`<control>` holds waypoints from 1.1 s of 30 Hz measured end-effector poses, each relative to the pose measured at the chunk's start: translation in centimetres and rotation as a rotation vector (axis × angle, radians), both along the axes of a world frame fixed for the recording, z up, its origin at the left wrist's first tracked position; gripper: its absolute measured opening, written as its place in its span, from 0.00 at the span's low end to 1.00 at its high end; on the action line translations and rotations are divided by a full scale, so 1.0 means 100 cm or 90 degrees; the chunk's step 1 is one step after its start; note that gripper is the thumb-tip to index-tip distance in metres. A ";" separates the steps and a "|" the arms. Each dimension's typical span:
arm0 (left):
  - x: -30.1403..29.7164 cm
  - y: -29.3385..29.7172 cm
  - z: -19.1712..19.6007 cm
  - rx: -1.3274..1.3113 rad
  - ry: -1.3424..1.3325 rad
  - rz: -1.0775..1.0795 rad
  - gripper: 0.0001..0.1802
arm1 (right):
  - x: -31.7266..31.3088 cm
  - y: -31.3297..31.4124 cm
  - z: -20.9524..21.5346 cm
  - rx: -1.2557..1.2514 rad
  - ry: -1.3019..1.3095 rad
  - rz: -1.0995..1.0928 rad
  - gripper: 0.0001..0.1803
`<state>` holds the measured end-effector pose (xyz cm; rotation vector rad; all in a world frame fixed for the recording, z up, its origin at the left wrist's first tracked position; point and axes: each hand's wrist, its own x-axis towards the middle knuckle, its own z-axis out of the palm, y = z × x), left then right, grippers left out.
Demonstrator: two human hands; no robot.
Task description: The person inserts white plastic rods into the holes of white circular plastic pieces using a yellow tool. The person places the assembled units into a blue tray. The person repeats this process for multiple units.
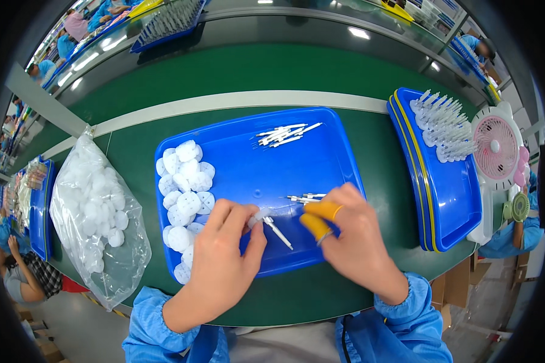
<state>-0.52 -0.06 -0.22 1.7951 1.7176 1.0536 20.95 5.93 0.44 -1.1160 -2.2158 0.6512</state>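
Observation:
My left hand [224, 254] pinches a small clear plastic piece with a thin white pin [277, 232] sticking out of it, over the near part of a blue tray [254, 175]. My right hand [351, 233] grips a tool with yellow handles [318, 219], its tip close to the pin. A pile of white round ribbed caps [184, 193] lies along the tray's left side. Loose white pins [284, 134] lie at the tray's far edge, and a few more pins [306, 198] sit just beyond my right hand.
A clear bag of white caps [97, 212] lies to the left on the green belt [254, 78]. A stacked blue tray [442, 181] with assembled white parts [445, 124] sits to the right, beside a small pink fan [496, 148]. Other people work at both sides.

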 end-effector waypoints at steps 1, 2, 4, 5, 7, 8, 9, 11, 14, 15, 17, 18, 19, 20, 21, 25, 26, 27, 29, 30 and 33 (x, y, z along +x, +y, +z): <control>-0.001 0.001 0.002 -0.016 -0.018 -0.005 0.10 | 0.004 0.003 0.000 0.002 -0.046 -0.011 0.15; -0.001 0.002 0.004 -0.032 -0.036 -0.010 0.08 | 0.008 0.005 0.000 0.004 -0.093 -0.021 0.15; -0.002 0.003 0.007 -0.054 -0.055 -0.023 0.06 | 0.012 0.006 -0.004 -0.024 -0.163 -0.027 0.13; -0.003 0.004 0.007 -0.060 -0.057 -0.028 0.06 | 0.012 0.006 -0.003 -0.015 -0.167 -0.021 0.13; -0.004 0.004 0.009 -0.083 -0.079 -0.034 0.06 | 0.012 0.005 -0.003 -0.002 -0.173 -0.009 0.14; -0.003 0.004 0.011 -0.099 -0.099 -0.034 0.06 | 0.012 0.004 0.000 -0.026 -0.137 0.010 0.15; -0.003 0.004 0.012 -0.115 -0.119 -0.034 0.06 | 0.010 0.002 0.004 -0.050 -0.101 0.029 0.16; -0.003 0.003 0.012 -0.147 -0.156 -0.028 0.08 | 0.007 -0.003 0.010 -0.105 -0.013 0.073 0.18; -0.002 0.004 0.011 -0.143 -0.169 -0.040 0.07 | 0.000 -0.013 0.017 -0.182 0.081 0.130 0.23; -0.002 0.004 0.011 -0.131 -0.167 -0.045 0.07 | 0.001 -0.012 0.015 -0.158 0.073 0.145 0.23; 0.001 0.005 0.013 -0.105 -0.144 -0.047 0.07 | 0.001 -0.011 0.009 -0.109 0.057 0.176 0.25; 0.002 0.005 0.013 -0.092 -0.133 -0.046 0.07 | 0.001 -0.011 0.008 -0.107 0.048 0.178 0.25; 0.002 0.005 0.013 -0.088 -0.126 -0.047 0.07 | 0.002 -0.011 0.008 -0.105 0.039 0.179 0.24; 0.002 0.005 0.012 -0.083 -0.120 -0.048 0.07 | 0.002 -0.011 0.007 -0.103 0.030 0.181 0.24; 0.002 0.005 0.011 -0.078 -0.113 -0.049 0.07 | 0.003 -0.010 0.005 -0.091 0.025 0.173 0.23; 0.002 0.004 0.010 -0.094 -0.114 -0.038 0.07 | 0.005 -0.004 0.000 -0.051 -0.010 0.153 0.21; 0.004 0.004 0.011 -0.102 -0.123 -0.026 0.07 | 0.005 -0.004 0.000 -0.042 -0.022 0.151 0.21; 0.004 0.004 0.012 -0.110 -0.132 -0.015 0.07 | 0.004 -0.003 0.000 -0.039 -0.026 0.152 0.21; 0.002 0.003 0.010 -0.127 -0.128 -0.020 0.08 | 0.002 -0.003 0.002 -0.032 -0.032 0.154 0.21; 0.002 0.003 0.008 -0.135 -0.126 -0.025 0.08 | 0.000 -0.004 0.002 -0.025 -0.020 0.152 0.21; 0.005 0.003 0.005 -0.089 -0.107 -0.040 0.08 | -0.007 -0.011 -0.002 -0.025 0.013 0.145 0.21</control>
